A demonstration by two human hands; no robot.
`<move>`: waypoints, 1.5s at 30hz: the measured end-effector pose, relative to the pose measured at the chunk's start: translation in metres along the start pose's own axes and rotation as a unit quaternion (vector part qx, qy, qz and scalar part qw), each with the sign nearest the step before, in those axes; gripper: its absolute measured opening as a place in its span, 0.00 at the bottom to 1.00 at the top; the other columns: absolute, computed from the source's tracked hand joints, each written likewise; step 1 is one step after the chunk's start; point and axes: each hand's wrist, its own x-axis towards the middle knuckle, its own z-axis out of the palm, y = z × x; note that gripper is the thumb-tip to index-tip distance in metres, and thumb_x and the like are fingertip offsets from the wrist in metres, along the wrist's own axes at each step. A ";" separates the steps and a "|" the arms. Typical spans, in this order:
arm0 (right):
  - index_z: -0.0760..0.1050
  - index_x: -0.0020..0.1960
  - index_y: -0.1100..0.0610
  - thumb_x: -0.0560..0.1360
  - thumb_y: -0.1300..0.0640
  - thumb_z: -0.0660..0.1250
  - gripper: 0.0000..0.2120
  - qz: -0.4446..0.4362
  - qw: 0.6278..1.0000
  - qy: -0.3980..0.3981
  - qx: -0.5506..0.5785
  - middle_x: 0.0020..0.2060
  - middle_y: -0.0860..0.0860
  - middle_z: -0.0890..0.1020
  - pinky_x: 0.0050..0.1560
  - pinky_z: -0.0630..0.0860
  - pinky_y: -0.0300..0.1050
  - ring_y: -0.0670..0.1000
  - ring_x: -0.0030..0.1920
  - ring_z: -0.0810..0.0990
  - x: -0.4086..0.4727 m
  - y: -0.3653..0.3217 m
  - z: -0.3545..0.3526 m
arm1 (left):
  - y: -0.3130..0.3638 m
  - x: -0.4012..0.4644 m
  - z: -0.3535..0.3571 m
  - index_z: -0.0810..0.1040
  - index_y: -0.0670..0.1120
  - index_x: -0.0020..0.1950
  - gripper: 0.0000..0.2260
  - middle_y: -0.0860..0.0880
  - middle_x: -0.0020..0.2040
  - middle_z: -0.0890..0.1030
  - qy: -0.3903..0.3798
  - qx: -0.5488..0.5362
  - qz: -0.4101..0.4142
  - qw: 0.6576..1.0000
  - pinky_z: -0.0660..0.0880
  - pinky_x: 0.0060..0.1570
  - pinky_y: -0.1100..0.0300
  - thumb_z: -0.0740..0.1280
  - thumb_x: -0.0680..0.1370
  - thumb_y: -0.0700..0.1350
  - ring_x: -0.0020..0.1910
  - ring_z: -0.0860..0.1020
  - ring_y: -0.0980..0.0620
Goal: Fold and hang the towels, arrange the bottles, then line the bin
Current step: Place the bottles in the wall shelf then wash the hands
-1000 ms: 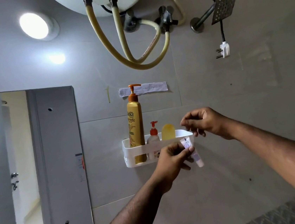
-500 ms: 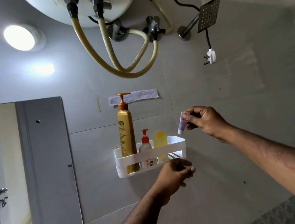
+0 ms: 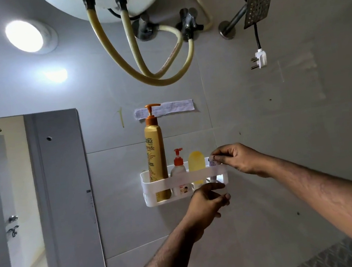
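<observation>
Right of the frame's centre, your right hand [image 3: 237, 159] pinches the small lilac-and-white tube [image 3: 212, 162] at the right end of the white plastic wall caddy [image 3: 152, 187], so lower it upright beside the yellow rounded bottle [image 3: 196, 164] while your left hand [image 3: 205, 204], fingers loosely curled and holding nothing, stays beneath.

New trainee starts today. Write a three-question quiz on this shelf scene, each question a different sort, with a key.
1. True or false: the right hand pinches the small tube at the white shelf's right end.
2. Which container is tallest? A) golden pump bottle B) white pump bottle C) yellow bottle
3. Fill in: the left hand sits just ____ the shelf, holding nothing.

Key: 1 true; 2 A; 3 below
</observation>
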 end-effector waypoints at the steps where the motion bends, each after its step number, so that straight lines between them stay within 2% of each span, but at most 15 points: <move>1: 0.83 0.62 0.51 0.82 0.53 0.67 0.11 0.000 1.000 0.000 -0.003 0.56 0.40 0.86 0.56 0.74 0.30 0.36 0.58 0.81 0.000 0.001 -0.001 | -0.001 0.001 0.000 0.78 0.53 0.68 0.17 0.52 0.50 0.87 0.002 0.002 0.001 1.000 0.84 0.53 0.51 0.73 0.79 0.48 0.52 0.85 0.56; 12: 0.79 0.66 0.51 0.80 0.61 0.71 0.16 0.012 1.000 -0.023 0.017 0.53 0.46 0.87 0.57 0.77 0.35 0.41 0.57 0.84 -0.006 -0.001 -0.004 | -0.004 -0.001 0.000 0.76 0.54 0.69 0.18 0.52 0.52 0.86 0.003 0.016 0.004 1.000 0.84 0.53 0.52 0.73 0.79 0.48 0.53 0.84 0.56; 17: 0.76 0.69 0.49 0.79 0.60 0.72 0.20 0.019 1.000 -0.011 0.018 0.52 0.48 0.87 0.66 0.77 0.44 0.43 0.58 0.84 -0.008 0.002 -0.004 | -0.004 -0.003 0.000 0.77 0.54 0.68 0.18 0.52 0.52 0.86 0.004 0.021 0.005 1.000 0.84 0.52 0.52 0.74 0.79 0.49 0.52 0.85 0.56; 19: 0.75 0.70 0.48 0.78 0.58 0.74 0.22 0.020 1.000 -0.006 0.022 0.55 0.47 0.86 0.70 0.75 0.49 0.42 0.61 0.82 -0.008 0.004 -0.004 | -0.005 -0.004 0.000 0.77 0.54 0.68 0.18 0.52 0.51 0.87 0.003 0.022 0.004 1.000 0.84 0.52 0.52 0.73 0.79 0.48 0.52 0.85 0.56; 22: 0.71 0.73 0.46 0.78 0.53 0.74 0.25 0.012 1.000 0.000 0.010 0.67 0.45 0.80 0.74 0.72 0.52 0.41 0.68 0.77 -0.010 0.007 0.000 | -0.006 -0.006 -0.001 0.77 0.53 0.68 0.18 0.51 0.52 0.87 0.001 0.022 0.000 1.000 0.84 0.51 0.54 0.74 0.79 0.49 0.52 0.85 0.56; 23: 0.70 0.74 0.46 0.78 0.52 0.74 0.27 -0.003 0.999 0.027 -0.017 0.70 0.45 0.77 0.75 0.70 0.51 0.42 0.70 0.75 -0.011 0.007 0.003 | -0.007 -0.008 -0.001 0.77 0.53 0.67 0.17 0.51 0.52 0.87 0.000 0.023 0.001 1.000 0.84 0.51 0.54 0.74 0.79 0.49 0.52 0.85 0.56; 25: 0.69 0.75 0.48 0.78 0.47 0.72 0.28 -0.068 0.982 0.144 -0.105 0.69 0.45 0.76 0.73 0.71 0.52 0.44 0.68 0.75 -0.012 0.009 0.010 | -0.008 -0.011 -0.004 0.79 0.53 0.66 0.16 0.51 0.51 0.87 -0.002 0.031 0.002 1.000 0.84 0.51 0.53 0.73 0.79 0.50 0.52 0.85 0.56; 27: 0.72 0.71 0.50 0.77 0.44 0.69 0.24 -0.161 0.932 0.253 -0.201 0.61 0.45 0.79 0.64 0.75 0.54 0.45 0.59 0.78 -0.020 0.006 0.022 | -0.010 -0.016 -0.008 0.81 0.52 0.64 0.13 0.50 0.50 0.87 -0.009 0.045 0.002 0.999 0.83 0.50 0.54 0.73 0.79 0.50 0.51 0.85 0.57; 29: 0.75 0.67 0.52 0.77 0.47 0.69 0.20 -0.234 0.887 0.302 -0.260 0.55 0.46 0.79 0.56 0.73 0.54 0.48 0.53 0.79 -0.032 -0.003 0.042 | -0.014 -0.025 -0.015 0.82 0.50 0.60 0.10 0.49 0.48 0.88 -0.017 0.063 -0.004 0.998 0.83 0.47 0.55 0.72 0.80 0.50 0.49 0.86 0.55; 32: 0.78 0.63 0.56 0.78 0.55 0.70 0.15 -0.328 0.861 0.281 -0.270 0.51 0.50 0.80 0.51 0.71 0.53 0.54 0.50 0.80 -0.050 -0.013 0.092 | -0.029 -0.043 -0.030 0.83 0.50 0.50 0.02 0.46 0.43 0.87 0.000 0.091 -0.019 0.996 0.80 0.40 0.55 0.71 0.81 0.46 0.43 0.85 0.52; 36: 0.82 0.59 0.61 0.77 0.60 0.70 0.11 -0.401 0.861 0.200 -0.239 0.47 0.55 0.83 0.48 0.75 0.54 0.59 0.47 0.81 -0.069 -0.005 0.181 | -0.058 -0.084 -0.060 0.83 0.46 0.45 0.08 0.48 0.41 0.85 0.029 0.134 -0.052 0.989 0.80 0.36 0.54 0.65 0.79 0.36 0.36 0.84 0.56; 38: 0.83 0.58 0.61 0.78 0.60 0.70 0.10 -0.403 0.880 0.149 -0.204 0.47 0.56 0.84 0.45 0.78 0.54 0.60 0.45 0.83 -0.081 -0.001 0.230 | -0.072 -0.117 -0.077 0.79 0.50 0.42 0.13 0.53 0.39 0.82 0.043 0.156 -0.065 0.985 0.78 0.30 0.60 0.63 0.80 0.34 0.30 0.80 0.63; 40: 0.83 0.58 0.61 0.78 0.60 0.70 0.10 -0.393 0.900 0.103 -0.158 0.49 0.56 0.85 0.44 0.80 0.53 0.59 0.45 0.84 -0.094 0.002 0.276 | -0.088 -0.147 -0.101 0.77 0.51 0.39 0.17 0.55 0.36 0.79 0.060 0.162 -0.097 0.980 0.74 0.29 0.63 0.62 0.79 0.31 0.28 0.77 0.64; 43: 0.79 0.59 0.58 0.78 0.59 0.69 0.10 -0.368 0.926 0.034 -0.081 0.49 0.56 0.85 0.41 0.79 0.50 0.55 0.43 0.84 -0.120 0.012 0.345 | -0.128 -0.189 -0.135 0.82 0.43 0.41 0.12 0.51 0.32 0.82 0.090 0.112 -0.181 0.973 0.72 0.34 0.56 0.62 0.73 0.30 0.34 0.78 0.50; 45: 0.74 0.60 0.53 0.78 0.57 0.67 0.11 -0.325 0.945 -0.018 -0.040 0.46 0.55 0.85 0.39 0.76 0.49 0.55 0.40 0.82 -0.141 0.023 0.388 | -0.157 -0.218 -0.153 0.82 0.37 0.45 0.08 0.50 0.32 0.84 0.083 0.121 -0.278 0.949 0.72 0.32 0.59 0.63 0.75 0.34 0.32 0.79 0.48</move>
